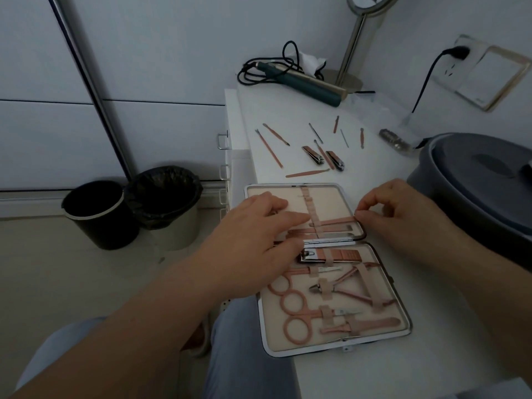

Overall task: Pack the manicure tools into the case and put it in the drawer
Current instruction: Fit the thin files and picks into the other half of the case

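Open case (371, 286) on table, left hand (253, 226) flat inside, grip relaxed, right hand (394, 208) apparently pinching pink tool (336, 221)

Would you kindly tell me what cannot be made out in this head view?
- Upper half of the case: the left hand covers its left slots.
- Tool tip under the right hand: hidden by fingers.
- Loose tools: too small to identify.
- Drawer: only handles show.
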### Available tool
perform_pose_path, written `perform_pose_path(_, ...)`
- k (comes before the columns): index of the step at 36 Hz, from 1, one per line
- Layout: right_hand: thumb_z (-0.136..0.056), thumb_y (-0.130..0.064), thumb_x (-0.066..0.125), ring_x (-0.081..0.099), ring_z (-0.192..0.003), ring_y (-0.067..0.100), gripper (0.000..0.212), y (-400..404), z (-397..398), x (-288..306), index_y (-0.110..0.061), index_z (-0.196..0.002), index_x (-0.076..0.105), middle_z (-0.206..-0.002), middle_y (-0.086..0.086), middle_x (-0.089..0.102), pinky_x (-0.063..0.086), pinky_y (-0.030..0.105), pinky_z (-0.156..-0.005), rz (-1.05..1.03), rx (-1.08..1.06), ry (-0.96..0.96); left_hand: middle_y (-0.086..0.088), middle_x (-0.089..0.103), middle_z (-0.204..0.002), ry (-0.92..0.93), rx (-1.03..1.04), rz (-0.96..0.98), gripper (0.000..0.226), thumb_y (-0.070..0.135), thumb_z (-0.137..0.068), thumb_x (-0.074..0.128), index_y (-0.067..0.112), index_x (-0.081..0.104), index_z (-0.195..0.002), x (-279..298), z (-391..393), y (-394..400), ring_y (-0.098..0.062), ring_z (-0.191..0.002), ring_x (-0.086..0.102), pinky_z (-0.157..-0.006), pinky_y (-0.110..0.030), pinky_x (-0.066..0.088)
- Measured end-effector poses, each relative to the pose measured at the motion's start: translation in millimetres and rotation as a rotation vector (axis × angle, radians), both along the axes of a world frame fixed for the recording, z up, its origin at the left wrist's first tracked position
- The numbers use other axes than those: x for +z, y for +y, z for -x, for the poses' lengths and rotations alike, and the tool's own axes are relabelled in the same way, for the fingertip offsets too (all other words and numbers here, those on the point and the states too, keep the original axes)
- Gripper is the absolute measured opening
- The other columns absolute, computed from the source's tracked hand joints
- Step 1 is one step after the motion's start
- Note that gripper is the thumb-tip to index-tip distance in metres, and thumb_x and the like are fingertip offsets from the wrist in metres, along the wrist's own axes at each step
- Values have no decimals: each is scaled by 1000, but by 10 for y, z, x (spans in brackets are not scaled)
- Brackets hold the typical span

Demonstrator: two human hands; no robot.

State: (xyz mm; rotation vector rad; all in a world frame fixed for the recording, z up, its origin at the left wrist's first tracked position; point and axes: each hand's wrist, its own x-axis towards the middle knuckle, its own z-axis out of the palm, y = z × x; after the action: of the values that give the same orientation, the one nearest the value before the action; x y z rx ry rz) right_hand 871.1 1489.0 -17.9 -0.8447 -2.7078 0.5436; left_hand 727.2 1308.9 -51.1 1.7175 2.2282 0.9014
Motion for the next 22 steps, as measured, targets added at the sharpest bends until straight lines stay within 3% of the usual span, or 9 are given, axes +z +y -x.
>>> perform_pose_path(10,-85,-32,59,43,-78,-6,20,25,73,76,-45,-73,51,-92,-21,45,28,9,-61,-78,194,-133,10,35,-136,15,-2,23,42,50,-86,36,43,45,-127,-21,28,3,1,-117,20,-99,-21,14)
perform_pose_path(22,-87,-30,55,46,-73,-2,19,56,272,142,-38,-71,53,-90,-20,43,30,13,-57,-29,271,-354,9,35,-133,41,-3,27,40,54,-86,36,50,40,-126,-40,34,15,0,-117,19,-99,-24,17)
